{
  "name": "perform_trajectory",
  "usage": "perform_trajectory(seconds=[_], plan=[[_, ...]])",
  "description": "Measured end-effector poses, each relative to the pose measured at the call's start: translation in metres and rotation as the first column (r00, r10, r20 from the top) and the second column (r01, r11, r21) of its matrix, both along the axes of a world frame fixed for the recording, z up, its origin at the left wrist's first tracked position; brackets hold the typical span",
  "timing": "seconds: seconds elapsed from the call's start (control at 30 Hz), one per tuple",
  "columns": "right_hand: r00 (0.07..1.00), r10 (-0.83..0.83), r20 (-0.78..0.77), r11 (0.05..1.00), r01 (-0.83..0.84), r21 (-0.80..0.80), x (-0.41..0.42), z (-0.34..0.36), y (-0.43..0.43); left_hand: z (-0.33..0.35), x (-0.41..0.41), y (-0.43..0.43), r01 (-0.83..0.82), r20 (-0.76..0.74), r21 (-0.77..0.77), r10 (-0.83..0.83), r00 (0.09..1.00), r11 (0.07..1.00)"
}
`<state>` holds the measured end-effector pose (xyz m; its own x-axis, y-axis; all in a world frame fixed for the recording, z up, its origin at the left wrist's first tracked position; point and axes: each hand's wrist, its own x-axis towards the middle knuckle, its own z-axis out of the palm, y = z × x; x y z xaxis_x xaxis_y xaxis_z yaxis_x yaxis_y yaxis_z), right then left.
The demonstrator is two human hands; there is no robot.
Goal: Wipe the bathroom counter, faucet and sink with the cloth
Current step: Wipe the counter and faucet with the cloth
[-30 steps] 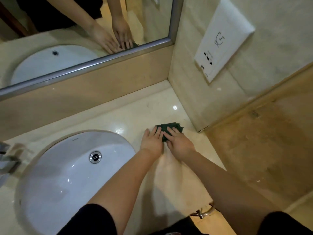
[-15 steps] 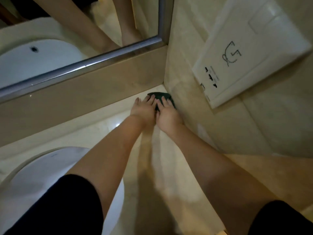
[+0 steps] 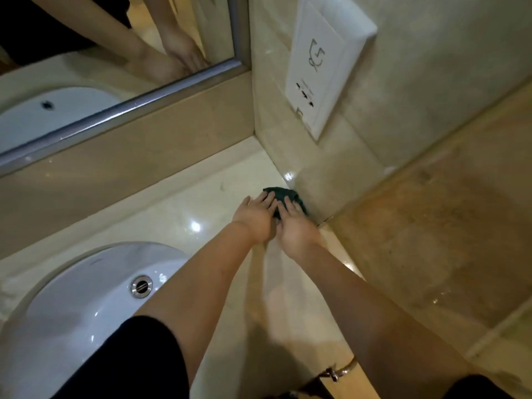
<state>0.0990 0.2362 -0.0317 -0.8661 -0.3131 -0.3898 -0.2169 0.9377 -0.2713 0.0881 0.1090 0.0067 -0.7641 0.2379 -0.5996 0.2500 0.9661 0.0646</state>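
A dark green cloth (image 3: 283, 194) lies bunched on the glossy beige counter (image 3: 172, 214), close to the right side wall. My left hand (image 3: 254, 216) and my right hand (image 3: 295, 228) press flat on it side by side, fingers pointing away from me. The white oval sink (image 3: 80, 306) with its chrome drain (image 3: 141, 286) sits at the lower left, partly covered by my left arm. The faucet is out of view.
A mirror (image 3: 86, 67) with a metal frame runs along the back wall above a beige backsplash. A white wall panel (image 3: 322, 61) with sockets hangs on the right wall. A metal ring (image 3: 342, 370) shows below the counter's front edge.
Both hands pushed the cloth into the far back corner, then pulled it back toward me along the right wall. The sink and drain have come back into view.
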Motion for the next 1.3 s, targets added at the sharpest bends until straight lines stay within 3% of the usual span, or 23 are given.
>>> perform_trajectory(seconds=[0.33,0.67,0.9,1.3], plan=[[0.996,-0.082,-0.046,0.996,0.084,0.040,0.086,0.000,0.065,-0.003,0.077,0.061,0.096,0.004,-0.001,-0.096,0.995,0.995],[0.994,-0.087,-0.073,0.996,0.084,-0.041,0.062,0.016,0.092,-0.006,0.072,0.086,0.056,0.006,0.083,-0.056,0.998,0.995],[0.990,-0.126,-0.061,0.988,0.120,-0.098,0.088,0.006,0.107,0.002,0.073,0.094,0.163,0.023,0.055,-0.164,0.986,0.985],[0.950,-0.310,-0.039,0.951,0.310,-0.004,0.182,0.005,0.149,-0.005,0.138,0.139,0.381,0.020,0.050,-0.383,0.924,0.923]])
